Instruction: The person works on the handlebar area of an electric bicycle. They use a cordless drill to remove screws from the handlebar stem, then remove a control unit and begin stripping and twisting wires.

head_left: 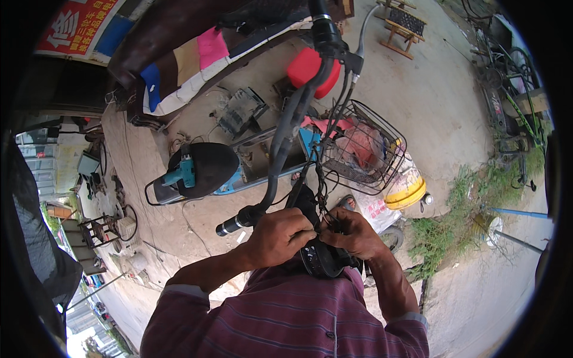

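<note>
My left hand [283, 236] is closed, thumb and forefinger pinched together; whatever sits between them is too small to make out. Close beside it, my right hand [353, 234] pinches thin black wires [323, 200] that hang from the handlebar. Between and below the hands is a black part [322, 262], partly hidden by my fingers. The black handlebar [285, 140] of an electric bike curves past my left hand, its near grip [230, 225] at the left. A wire basket [365, 146] with crumpled plastic inside is mounted in front of the bars.
On the bike's black seat [215, 169] lies a teal power drill [187, 171]. A sofa [179, 89] with coloured cushions stands beyond. Also around are a red box [313, 71], a wooden stool [403, 30], a yellow helmet-like object [406, 192] and, at far right, bicycles [507, 101].
</note>
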The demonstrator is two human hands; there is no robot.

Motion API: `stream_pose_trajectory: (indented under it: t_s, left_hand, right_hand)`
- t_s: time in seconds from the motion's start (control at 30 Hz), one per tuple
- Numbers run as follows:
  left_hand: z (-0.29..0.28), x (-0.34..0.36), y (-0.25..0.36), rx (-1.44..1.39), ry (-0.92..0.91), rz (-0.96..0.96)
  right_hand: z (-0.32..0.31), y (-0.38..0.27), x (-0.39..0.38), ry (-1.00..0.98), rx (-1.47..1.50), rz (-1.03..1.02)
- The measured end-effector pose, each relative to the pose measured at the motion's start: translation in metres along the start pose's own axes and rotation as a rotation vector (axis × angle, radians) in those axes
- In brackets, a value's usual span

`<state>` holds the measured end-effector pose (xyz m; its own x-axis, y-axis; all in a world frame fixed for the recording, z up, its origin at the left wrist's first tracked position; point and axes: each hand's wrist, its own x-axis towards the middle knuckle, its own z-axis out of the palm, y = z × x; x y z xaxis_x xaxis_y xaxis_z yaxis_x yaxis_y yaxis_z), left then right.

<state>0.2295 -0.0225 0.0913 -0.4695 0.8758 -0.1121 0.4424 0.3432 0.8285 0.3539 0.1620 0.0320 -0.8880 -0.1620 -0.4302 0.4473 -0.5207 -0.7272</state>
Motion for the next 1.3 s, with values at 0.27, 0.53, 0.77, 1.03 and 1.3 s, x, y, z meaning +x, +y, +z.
stream_pose_trajectory:
  t_s: [0.27,0.53,0.77,1.03,1.3]
  left_hand:
    - [0.013,-0.001,-0.01,-0.393,0.105,-0.152]
    - [0.027,0.014,-0.021,-1.336,0.232,-0.59]
    - [0.006,0.014,-0.025,-0.819,0.053,-0.467]
    - [0.0,0.009,-0.022,-0.222,0.195,-0.123]
    - [0.009,0.01,-0.026,-0.042,0.245,-0.074]
  right_hand:
    - [0.0,-0.002,0.002,-0.018,0.076,0.028]
    - [-0.003,-0.005,-0.002,0.029,0.041,0.075]
    - [-0.005,-0.001,-0.002,0.036,0.026,0.06]
    - [-0.013,0.002,0.0,0.066,-0.003,-0.023]
    - [-0.01,-0.008,-0.006,0.01,-0.035,0.004]
